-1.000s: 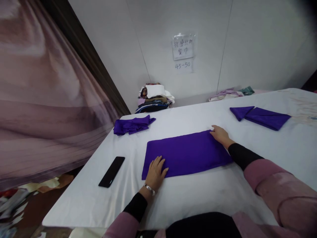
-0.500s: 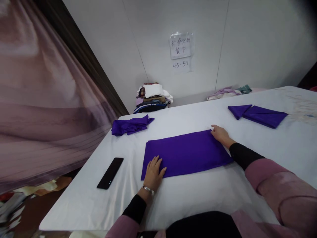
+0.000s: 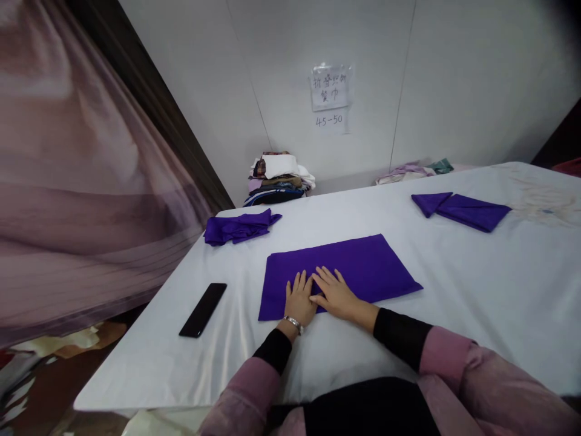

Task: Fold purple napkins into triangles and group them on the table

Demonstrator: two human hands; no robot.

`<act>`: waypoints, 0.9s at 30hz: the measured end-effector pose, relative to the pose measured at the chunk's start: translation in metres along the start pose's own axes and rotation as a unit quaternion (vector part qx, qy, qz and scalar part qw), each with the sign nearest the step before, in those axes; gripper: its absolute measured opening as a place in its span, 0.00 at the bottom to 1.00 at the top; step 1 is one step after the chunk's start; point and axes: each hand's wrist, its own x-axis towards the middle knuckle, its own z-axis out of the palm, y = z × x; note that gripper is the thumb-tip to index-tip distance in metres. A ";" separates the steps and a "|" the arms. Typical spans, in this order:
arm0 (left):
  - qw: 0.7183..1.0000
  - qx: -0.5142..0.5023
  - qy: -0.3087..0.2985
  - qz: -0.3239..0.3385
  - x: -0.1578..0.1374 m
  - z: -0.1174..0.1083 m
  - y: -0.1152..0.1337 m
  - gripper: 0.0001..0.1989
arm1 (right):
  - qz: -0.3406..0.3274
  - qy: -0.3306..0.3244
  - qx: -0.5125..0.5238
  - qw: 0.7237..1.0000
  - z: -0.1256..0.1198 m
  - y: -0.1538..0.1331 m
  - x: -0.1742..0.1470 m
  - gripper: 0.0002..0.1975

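Observation:
A purple cloth napkin (image 3: 363, 260), folded into a flat rectangle, lies in front of me on the white-covered table (image 3: 154, 369). My left hand (image 3: 300, 301) rests flat on its near edge, left of the middle, fingers stretched out. Beside it, my right hand (image 3: 333, 292) also lies flat on the fabric, with its fingers spread and its thumb touching or overlapping the left hand. Neither hand grips the napkin. The napkin's far right corner is uncovered, and its near right corner points toward the table's right side.
A black phone (image 3: 203, 310) lies to the left. Crumpled purple cloth (image 3: 240, 226) sits at the back left, folded purple pieces (image 3: 472, 212) at the back right. Stacked clothes (image 3: 278, 178) stand behind the table, below a paper sign (image 3: 330, 88). A pink curtain (image 3: 91, 181) hangs at left.
My right hand has let go of the napkin's far right corner and come left and nearer, beside my left hand. The left hand has shifted slightly right on the cloth.

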 end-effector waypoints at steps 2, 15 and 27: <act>1.000 0.015 -0.001 -0.005 -0.001 0.005 0.000 0.27 | 0.014 -0.005 -0.021 1.000 0.004 0.007 -0.005 0.37; 1.000 0.002 -0.006 -0.021 -0.008 0.006 0.004 0.32 | 0.136 0.070 -0.277 0.949 -0.034 0.164 -0.139 0.28; 0.991 0.023 -0.006 -0.132 0.015 -0.009 -0.011 0.38 | 0.069 0.118 -0.316 0.939 -0.030 0.164 -0.139 0.29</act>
